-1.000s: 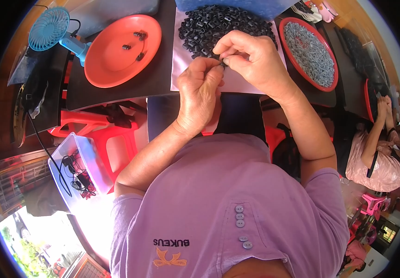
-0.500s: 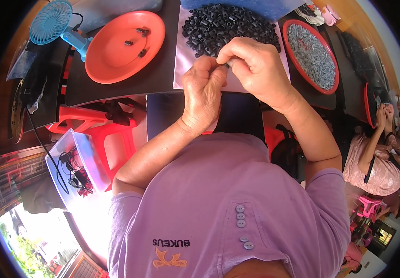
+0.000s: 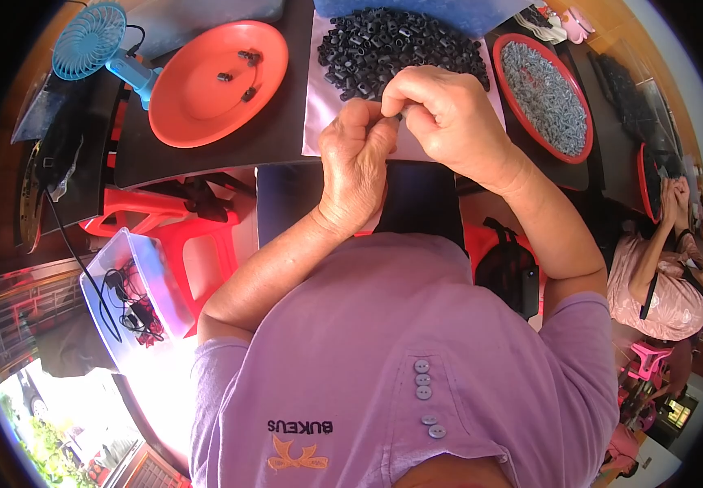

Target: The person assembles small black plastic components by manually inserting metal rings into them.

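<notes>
My left hand (image 3: 357,154) is closed in a pinch at the table's front edge. Its fingertips meet those of my right hand (image 3: 449,122), which is pinched too. Between them shows a bit of a small dark part (image 3: 400,116); the fingers cover most of it. Just beyond my hands lies a heap of small black hollow plastic pieces (image 3: 368,49) on a pale pink cloth (image 3: 314,122). At the right, a red tray (image 3: 586,146) holds many small grey screw-like pieces (image 3: 543,89). A red plate (image 3: 185,106) at the left carries several black pieces (image 3: 248,57).
A blue fan (image 3: 89,41) stands at the far left. Below the table are a red stool (image 3: 205,252) and a clear bin (image 3: 176,301) with cables. At the right edge another person (image 3: 657,285) sits working with both hands at a red tray (image 3: 645,183).
My hands stay pinched together in nearly the same place, with only slight finger and right arm movement. The other person's forearms have shifted a little.
</notes>
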The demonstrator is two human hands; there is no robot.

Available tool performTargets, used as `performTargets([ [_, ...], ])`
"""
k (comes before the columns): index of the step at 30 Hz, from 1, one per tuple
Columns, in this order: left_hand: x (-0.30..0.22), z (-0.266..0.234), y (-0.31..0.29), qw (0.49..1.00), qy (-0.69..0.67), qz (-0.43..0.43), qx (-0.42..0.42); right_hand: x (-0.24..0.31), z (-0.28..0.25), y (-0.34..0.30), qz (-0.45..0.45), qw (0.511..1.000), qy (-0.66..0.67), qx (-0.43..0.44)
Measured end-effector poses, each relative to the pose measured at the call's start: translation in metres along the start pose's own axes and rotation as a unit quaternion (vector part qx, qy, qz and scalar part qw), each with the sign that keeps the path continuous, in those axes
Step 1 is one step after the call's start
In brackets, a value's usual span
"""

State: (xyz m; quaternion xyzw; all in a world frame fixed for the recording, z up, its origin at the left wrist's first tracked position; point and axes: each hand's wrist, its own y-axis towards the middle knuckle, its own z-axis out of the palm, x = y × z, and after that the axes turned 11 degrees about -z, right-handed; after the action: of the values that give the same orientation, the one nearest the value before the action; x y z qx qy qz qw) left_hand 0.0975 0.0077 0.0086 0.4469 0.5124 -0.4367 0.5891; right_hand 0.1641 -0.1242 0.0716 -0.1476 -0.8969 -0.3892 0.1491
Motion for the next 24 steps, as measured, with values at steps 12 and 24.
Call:
performTargets([
  [12, 0.004, 0.002, 0.001, 1.000, -0.008, 0.027, -0.014, 0.003, 0.015, -0.007, -0.036, 0.994, -0.068, -0.078],
  [24, -0.015, 0.005, -0.006, 0.991, -0.116, -0.031, -0.056, 0.009, 0.046, -0.029, -0.123, 0.955, -0.211, -0.171],
])
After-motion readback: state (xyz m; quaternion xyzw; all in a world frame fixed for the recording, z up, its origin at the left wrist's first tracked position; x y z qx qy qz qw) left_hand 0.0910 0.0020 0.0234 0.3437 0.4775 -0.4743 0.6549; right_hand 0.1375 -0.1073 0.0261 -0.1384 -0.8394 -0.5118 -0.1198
